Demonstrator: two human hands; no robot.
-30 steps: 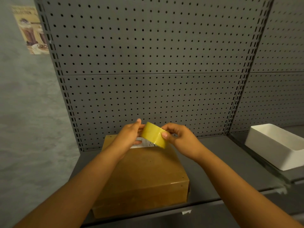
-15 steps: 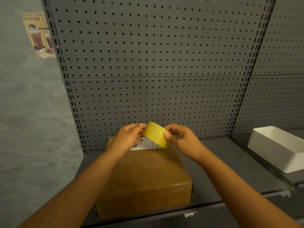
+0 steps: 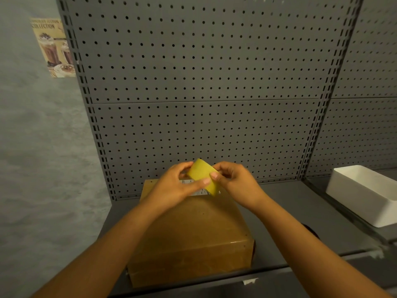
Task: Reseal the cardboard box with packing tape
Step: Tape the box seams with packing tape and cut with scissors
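Pinching the tape roll (image 3: 203, 176) with both the left hand (image 3: 174, 186) and right hand (image 3: 234, 181) at twelve o'clock above the cardboard box (image 3: 191, 231), no strip being laid yet.

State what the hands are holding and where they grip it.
Both hands, left and right, hold the yellow tape roll by its outer band, above the cardboard box.
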